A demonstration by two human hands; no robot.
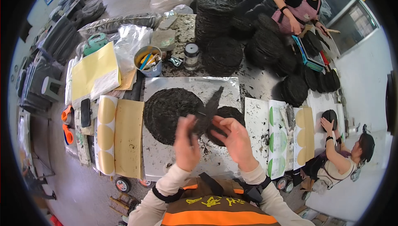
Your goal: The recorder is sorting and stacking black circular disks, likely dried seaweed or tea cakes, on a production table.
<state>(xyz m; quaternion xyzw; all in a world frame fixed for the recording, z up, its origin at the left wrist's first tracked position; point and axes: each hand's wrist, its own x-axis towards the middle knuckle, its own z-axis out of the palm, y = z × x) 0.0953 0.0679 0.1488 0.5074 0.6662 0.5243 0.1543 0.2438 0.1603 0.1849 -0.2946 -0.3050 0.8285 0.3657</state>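
Note:
On a metal sheet (192,164) before me lie a large round stack of dark, thin dried sheets (171,114), which look like seaweed, and a smaller dark round stack (231,115) to its right. Between and above them is a dark pointed piece (213,101), its lower part near my fingers. My left hand (187,145), blurred, is at the lower right edge of the large stack; whether it grips the piece is unclear. My right hand (233,137) is over the smaller stack with its fingers spread and nothing seen in them. Dark crumbs are scattered over the metal sheet.
A bucket with tools (148,61) and a lidded jar (191,56) stand beyond the sheet. Tall dark stacks (214,24) rise behind. Sticker sheets (105,136), a phone (85,112) and orange-handled scissors (67,134) lie left. Two co-workers are at the right, one (339,164) holding a dark disc.

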